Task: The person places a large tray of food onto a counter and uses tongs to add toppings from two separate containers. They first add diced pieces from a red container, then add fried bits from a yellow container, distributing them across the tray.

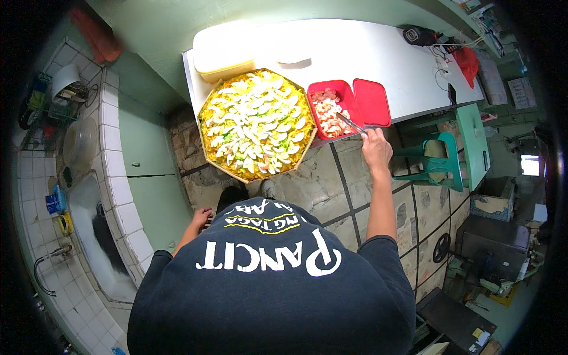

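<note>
My right hand [376, 150] is closed round the handle of a slim metal utensil [354, 124]. Its far end reaches into a red plastic container [312, 110] among pink-and-white pieces that look like shrimp [329, 115]; browner slices lie at the back. Left of the container, a large octagonal tray [203, 141] holds yellow noodles topped with sliced boiled egg [260, 118] and chopped greens. It overhangs the table's front edge. My left hand [203, 217] hangs low beside my body, away from the food, fingers loosely bent and seemingly holding nothing.
A matching red lid [372, 102] lies right of the container on the white table [355, 47]. Behind the tray stands a pale yellow tub [222, 70]. A tiled counter with a sink [97, 236] runs along the left. A green plastic chair [441, 163] stands at right.
</note>
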`<state>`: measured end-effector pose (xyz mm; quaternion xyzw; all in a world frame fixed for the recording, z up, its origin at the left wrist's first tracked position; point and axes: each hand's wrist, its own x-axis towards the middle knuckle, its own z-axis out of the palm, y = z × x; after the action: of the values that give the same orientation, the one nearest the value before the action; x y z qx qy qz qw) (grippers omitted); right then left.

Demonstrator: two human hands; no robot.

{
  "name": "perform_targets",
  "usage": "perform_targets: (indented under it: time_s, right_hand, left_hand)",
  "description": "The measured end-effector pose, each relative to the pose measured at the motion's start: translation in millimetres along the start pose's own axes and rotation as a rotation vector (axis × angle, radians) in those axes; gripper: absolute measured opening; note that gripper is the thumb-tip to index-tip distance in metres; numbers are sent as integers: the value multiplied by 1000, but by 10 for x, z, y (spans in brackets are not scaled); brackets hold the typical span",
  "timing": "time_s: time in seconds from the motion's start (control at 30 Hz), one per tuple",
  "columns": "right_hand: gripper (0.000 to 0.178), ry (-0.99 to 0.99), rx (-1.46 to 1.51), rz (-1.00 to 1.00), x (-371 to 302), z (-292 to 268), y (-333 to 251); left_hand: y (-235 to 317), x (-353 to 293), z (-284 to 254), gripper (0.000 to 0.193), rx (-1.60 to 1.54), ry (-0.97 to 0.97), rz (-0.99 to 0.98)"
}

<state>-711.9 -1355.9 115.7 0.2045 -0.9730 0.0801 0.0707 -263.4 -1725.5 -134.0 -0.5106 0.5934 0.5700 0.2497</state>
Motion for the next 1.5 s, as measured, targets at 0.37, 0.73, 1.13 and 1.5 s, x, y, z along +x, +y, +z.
perform_targets:
  time_s: [0.37,0.73,1.13,1.5]
  right_hand:
    - [20,76,38,-116,-35,38,7]
    - [20,-169,844,33,-696,520,-103]
    - [21,100,174,77,-47,98,434]
    - [21,32,-8,67,187,260,95]
  left_hand:
    - [179,-1,21,38,9,32,4]
    - [31,187,51,36,-4,17,10]
    - [243,76,80,37,72,3,49]
    - [175,-16,64,37,7,28,-4]
